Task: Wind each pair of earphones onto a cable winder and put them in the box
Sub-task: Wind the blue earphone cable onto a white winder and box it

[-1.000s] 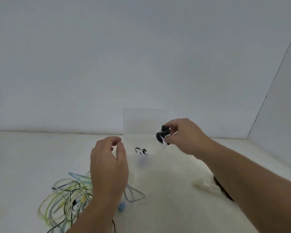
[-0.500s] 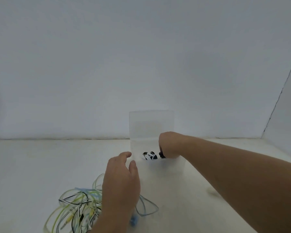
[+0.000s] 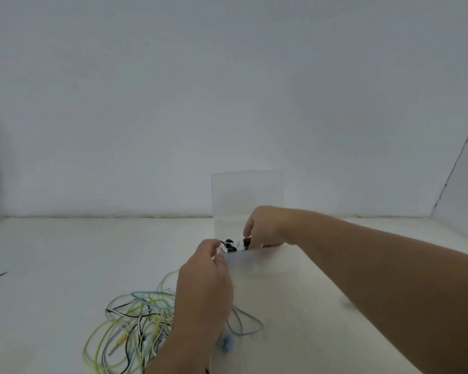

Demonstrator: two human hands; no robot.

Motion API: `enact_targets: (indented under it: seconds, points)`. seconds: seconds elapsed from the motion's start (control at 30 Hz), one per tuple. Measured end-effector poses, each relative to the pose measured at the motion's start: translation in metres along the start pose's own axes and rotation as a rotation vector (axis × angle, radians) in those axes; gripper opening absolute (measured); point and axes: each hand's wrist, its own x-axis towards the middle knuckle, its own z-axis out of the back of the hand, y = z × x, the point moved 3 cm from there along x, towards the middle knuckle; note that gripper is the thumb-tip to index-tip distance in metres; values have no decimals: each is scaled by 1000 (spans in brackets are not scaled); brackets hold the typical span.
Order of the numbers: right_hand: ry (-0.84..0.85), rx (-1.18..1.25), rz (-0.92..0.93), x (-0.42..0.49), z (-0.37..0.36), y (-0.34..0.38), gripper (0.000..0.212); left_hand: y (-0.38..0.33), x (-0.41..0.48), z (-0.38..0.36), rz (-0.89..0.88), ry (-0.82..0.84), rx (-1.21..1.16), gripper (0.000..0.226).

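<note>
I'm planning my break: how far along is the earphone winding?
Done: a black-and-white wound set lies in the clear box. In hand: the right hand pinches a black wound set inside the box; the left hand sits at its near corner, grip unclear. Left: a tangle of green, black and blue earphones on the table, unwound.

Illumination is even, diffuse and fairly bright; shadows are faint. Slight motion blur softens the whole frame. Wide-angle distortion bends the wall seam at 3 o'clock.
</note>
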Motion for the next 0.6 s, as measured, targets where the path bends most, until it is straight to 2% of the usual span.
enact_targets:
  seconds: [0.07, 0.13, 0.2, 0.23, 0.3, 0.37, 0.4, 0.47, 0.57, 0.6]
  points:
    - [-92, 43, 24, -13, 9, -6, 32, -4, 0, 5, -23, -53, -26, 28]
    - [-341, 85, 58, -33, 17, -12, 19, -11, 1, 13, -76, -134, -62, 24]
    - [-492, 270, 109, -63, 9, -10, 17, -16, 3, 22, -122, -212, -126, 20]
    - [-482, 385, 125, -79, -2, -7, 16, -18, 4, 25, -135, -234, -166, 19]
    - [-316, 569, 146, -105, -38, -2, 11, -19, 4, 30, -134, -255, -236, 17]
    - [-163, 617, 130, -121, -78, 5, 4, -20, 2, 33, -140, -264, -260, 17]
    - [-142, 583, 108, -124, -94, 7, 16, -21, 2, 33, -147, -263, -262, 17]
    - [-174, 463, 93, -124, -114, 10, 29, -23, 1, 31, -159, -227, -271, 17]
    - [-281, 415, 111, -124, -115, 9, 4, -23, -2, 23, -163, -72, -279, 17]
    - [-315, 475, 112, -125, -115, 4, 12, -24, -3, 20, -177, -6, -268, 20]
